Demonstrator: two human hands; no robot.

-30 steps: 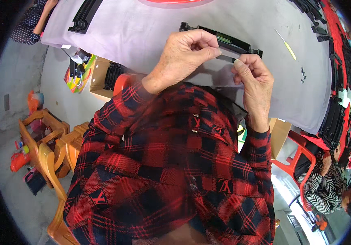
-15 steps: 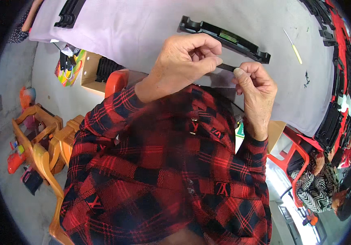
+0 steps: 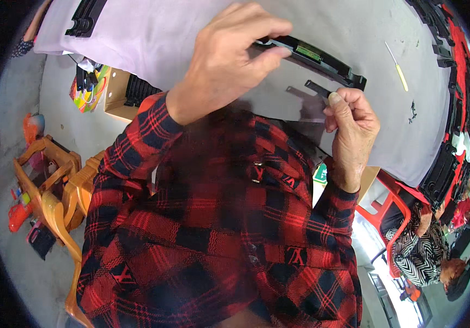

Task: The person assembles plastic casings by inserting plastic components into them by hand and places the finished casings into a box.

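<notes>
My right hand (image 3: 353,123) pinches one end of a small flat black strip (image 3: 318,88) between thumb and fingers, above the cloth. Its free end points up and left. My left hand (image 3: 229,60) is raised over the left end of a long black plastic housing (image 3: 333,70). The left thumb and forefinger are apart, with the housing showing through the gap; I cannot tell whether they touch it. A small green piece (image 3: 308,53) sits in the middle of the housing. The left hand hides the housing's left end.
A pale cloth (image 3: 147,33) covers the table. To the right lie a yellow-handled screwdriver (image 3: 400,76) and small dark bits (image 3: 412,112). Another black housing (image 3: 86,19) is at far left. A cardboard box (image 3: 116,95) and red chair (image 3: 385,210) stand below; another person (image 3: 421,246) sits right.
My left hand has let go of the black strip and moved up and left to the housing. The right hand keeps the strip and has shifted slightly right and down.
</notes>
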